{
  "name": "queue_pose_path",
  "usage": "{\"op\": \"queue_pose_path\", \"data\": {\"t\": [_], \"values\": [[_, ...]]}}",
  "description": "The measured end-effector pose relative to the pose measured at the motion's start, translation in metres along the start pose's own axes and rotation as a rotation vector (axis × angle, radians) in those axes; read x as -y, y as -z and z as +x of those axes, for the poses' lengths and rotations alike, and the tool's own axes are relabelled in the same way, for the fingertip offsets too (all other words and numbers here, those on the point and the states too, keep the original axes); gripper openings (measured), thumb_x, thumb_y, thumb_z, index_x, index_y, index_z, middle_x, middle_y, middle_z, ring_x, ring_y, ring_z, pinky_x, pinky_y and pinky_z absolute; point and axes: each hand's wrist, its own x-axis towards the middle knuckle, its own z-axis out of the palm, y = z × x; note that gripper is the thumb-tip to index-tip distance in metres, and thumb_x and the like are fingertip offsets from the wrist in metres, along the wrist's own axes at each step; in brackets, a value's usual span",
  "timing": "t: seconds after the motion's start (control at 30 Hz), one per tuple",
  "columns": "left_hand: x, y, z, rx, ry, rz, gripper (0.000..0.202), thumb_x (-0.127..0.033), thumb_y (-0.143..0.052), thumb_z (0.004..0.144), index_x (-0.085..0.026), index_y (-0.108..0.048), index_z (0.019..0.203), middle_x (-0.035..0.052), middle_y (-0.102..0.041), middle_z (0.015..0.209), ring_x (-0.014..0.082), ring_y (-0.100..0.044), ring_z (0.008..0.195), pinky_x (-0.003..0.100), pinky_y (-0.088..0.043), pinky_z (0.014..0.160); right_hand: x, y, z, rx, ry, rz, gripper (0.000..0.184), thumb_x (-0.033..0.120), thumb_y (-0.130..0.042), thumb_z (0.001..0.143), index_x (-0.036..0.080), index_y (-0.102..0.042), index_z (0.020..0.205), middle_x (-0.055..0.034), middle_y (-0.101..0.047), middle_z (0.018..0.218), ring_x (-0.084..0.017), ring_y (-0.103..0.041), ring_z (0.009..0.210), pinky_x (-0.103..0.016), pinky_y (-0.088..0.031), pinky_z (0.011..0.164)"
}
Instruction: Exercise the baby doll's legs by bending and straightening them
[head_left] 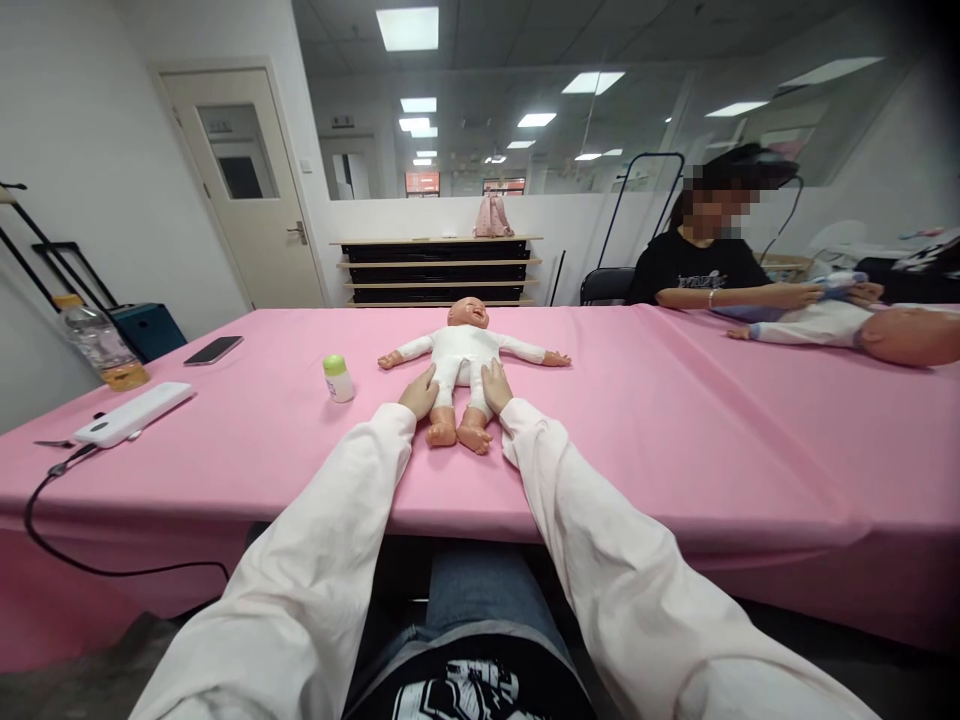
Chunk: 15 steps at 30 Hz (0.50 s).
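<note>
A baby doll (465,345) in a white long-sleeved suit lies on its back on the pink-covered table, arms stretched out to both sides, its bare feet toward me. My left hand (420,392) lies along the outer side of the doll's leg on the left, fingers extended toward its hip. On the other side, my right hand (496,387) rests against the other thigh with its fingers stretched out. Both hands touch the doll without being wrapped round it. A small bottle with a green cap (338,378) stands to the left of my left hand.
On the pink tablecloth (600,440) at left lie a phone (214,350), a white power bank (135,414) with a black cable, and a drink bottle (101,345). A co-worker (701,265) at the far right handles cloth beside another doll (900,335).
</note>
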Motion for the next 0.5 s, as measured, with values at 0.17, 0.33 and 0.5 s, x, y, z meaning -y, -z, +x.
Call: {"op": "queue_pose_path", "data": {"t": [0.17, 0.33, 0.5], "values": [[-0.0028, 0.0031, -0.0044, 0.053, 0.044, 0.032, 0.056, -0.027, -0.031, 0.091, -0.013, -0.027, 0.146, 0.0067, -0.033, 0.147, 0.0216, -0.033, 0.136, 0.035, -0.023, 0.113, 0.0023, 0.0028, -0.0024, 0.018, 0.02, -0.063, 0.064, 0.029, -0.039, 0.085, 0.002, -0.026, 0.141, -0.0169, -0.025, 0.149, -0.025, -0.02, 0.141, -0.038, -0.014, 0.118], [-0.0038, 0.0038, -0.0036, 0.052, 0.034, 0.052, 0.057, -0.025, -0.031, 0.091, -0.012, -0.027, 0.146, 0.0074, -0.034, 0.146, 0.0221, -0.034, 0.135, 0.034, -0.025, 0.112, 0.0072, 0.0049, -0.0061, 0.011, 0.022, -0.143, 0.062, 0.028, -0.038, 0.085, 0.002, -0.028, 0.141, -0.0184, -0.029, 0.147, -0.027, -0.026, 0.138, -0.039, -0.018, 0.116], [-0.0012, 0.0026, -0.0021, 0.038, 0.053, 0.003, 0.055, -0.027, -0.034, 0.091, -0.015, -0.031, 0.144, 0.0066, -0.037, 0.145, 0.0223, -0.035, 0.134, 0.035, -0.025, 0.112, 0.0053, 0.0034, -0.0052, -0.005, 0.015, -0.113, 0.06, 0.029, -0.042, 0.083, 0.006, -0.032, 0.138, -0.0168, -0.032, 0.145, -0.026, -0.03, 0.136, -0.039, -0.021, 0.115]]}}
